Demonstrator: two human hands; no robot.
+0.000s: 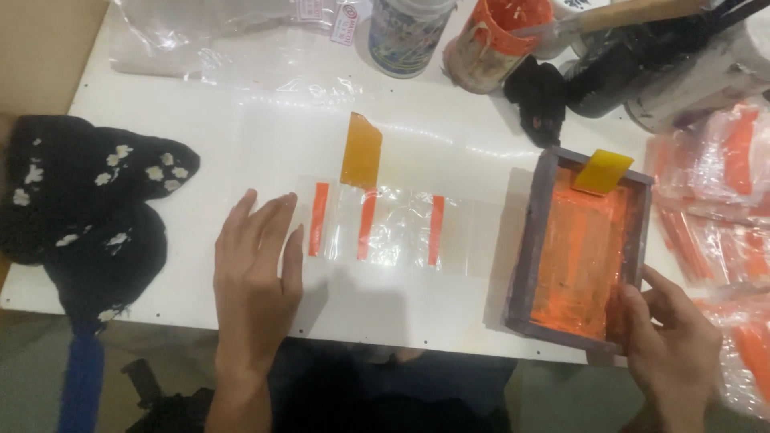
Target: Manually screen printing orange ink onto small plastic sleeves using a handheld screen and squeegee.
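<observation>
Flat and open, the left hand [255, 265] presses its fingers on the left end of the clear bags [385, 228], which lie in an overlapped row at mid-table, each with an orange stripe. Gripping the near right corner of the frame [579, 248], the right hand [672, 349] has its thumb on the rim and its fingers hidden behind.

From the head view, the frame's mesh is wet with orange ink, and a yellow squeegee [601, 171] leans loose on its far rim. Tilting the frame would probably slide it into the ink or off onto the table [200, 104]. The frame's near corner hangs past the table's front edge, so a slack grip could tip it toward the lap. Fresh stripes may smear under a shifting palm.

An amber card [361, 151] lies just beyond the bags. Open room lies left and behind the bags; ink pots [489, 40] crowd the far side, printed bags [714, 208] the right.
</observation>
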